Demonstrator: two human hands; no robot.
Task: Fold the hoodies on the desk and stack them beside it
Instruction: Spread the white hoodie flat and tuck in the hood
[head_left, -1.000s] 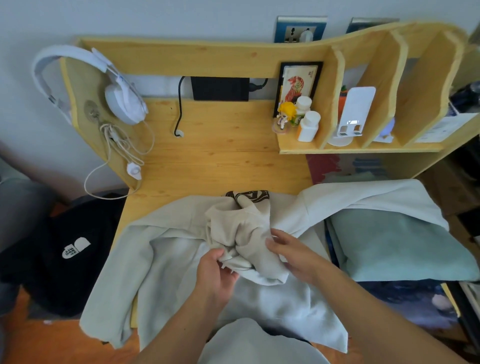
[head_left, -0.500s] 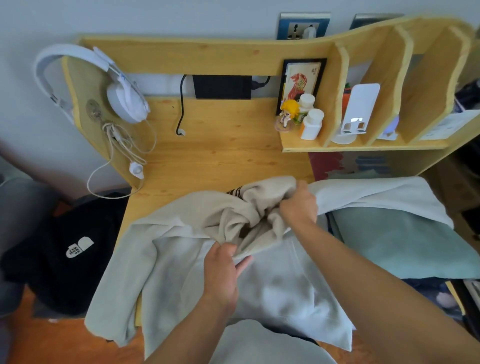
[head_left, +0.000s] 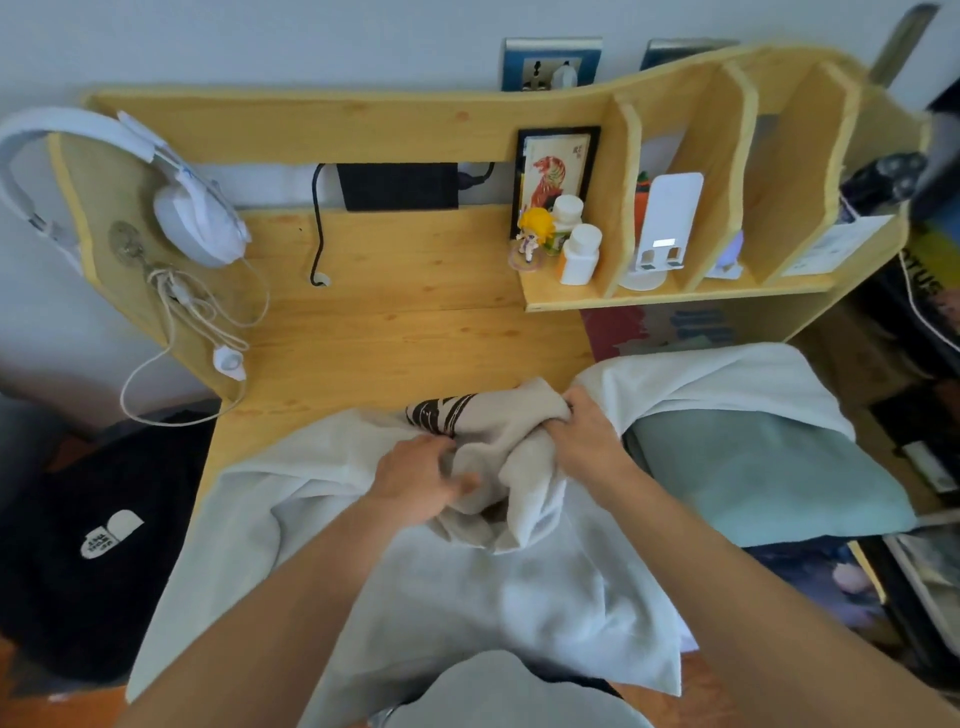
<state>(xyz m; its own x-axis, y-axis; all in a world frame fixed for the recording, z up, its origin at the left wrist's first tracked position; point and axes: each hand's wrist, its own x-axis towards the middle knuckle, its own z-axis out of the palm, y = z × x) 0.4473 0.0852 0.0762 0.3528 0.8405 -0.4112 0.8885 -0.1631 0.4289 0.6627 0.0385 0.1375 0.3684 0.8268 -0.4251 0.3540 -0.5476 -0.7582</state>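
Both hands are sunk into a bunched beige hoodie (head_left: 498, 467) at the middle of the desk (head_left: 395, 322). The left hand (head_left: 421, 486) is curled over the near left of the bunch, fingers and thumb closed on a fold of it. The right hand (head_left: 587, 441) is clenched on the far right of the bunch, its fingertips buried in the cloth. A dark striped print (head_left: 441, 415) is seen at the far left of the bunch.

Under the bunch, a white hoodie (head_left: 493, 597) is spread flat over the near part of the desk. One sleeve (head_left: 208, 545) is draped over the left edge, and the other (head_left: 701, 384) is laid to the right over a teal cushion (head_left: 769, 478).

On the floor to the left, a black garment (head_left: 93, 545) with a white logo is heaped.

Farther off, bare wood is shown, with a black cable (head_left: 317, 234) standing on it. White headphones (head_left: 171, 197) are hung on the left side panel. On the shelf (head_left: 649, 296) at far right, a small figure (head_left: 532, 239), two white bottles (head_left: 579, 254), a framed print (head_left: 556, 171) and a white stand (head_left: 665, 223) are kept.
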